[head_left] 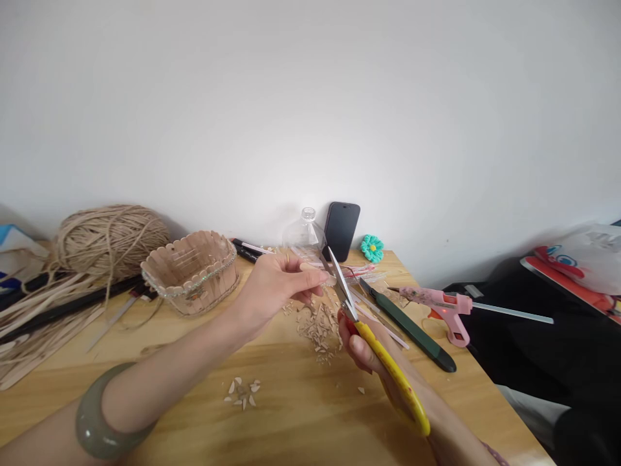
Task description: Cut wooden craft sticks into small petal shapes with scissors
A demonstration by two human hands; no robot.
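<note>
My right hand [361,346] is wrapped round a pair of scissors [392,370] with yellow handles, their blades slightly apart and pointing up and away. Just left of the blades, my left hand [286,279] is closed in a pinch. Something small and pale may be between its fingertips, too small to name. Under the hands lies a heap of small wood chips [320,327]. A second scatter of pale offcuts [242,393] lies nearer the front. To the left stands a small basket [189,272] of wooden slats with a glittery trim.
A ball of twine [114,239] and wooden strips [43,336] fill the left. Behind my hands are a clear bottle [306,230], an upright phone [342,231] and a teal flower [372,248]. A green cutter [412,330] and pink glue gun [451,310] lie right.
</note>
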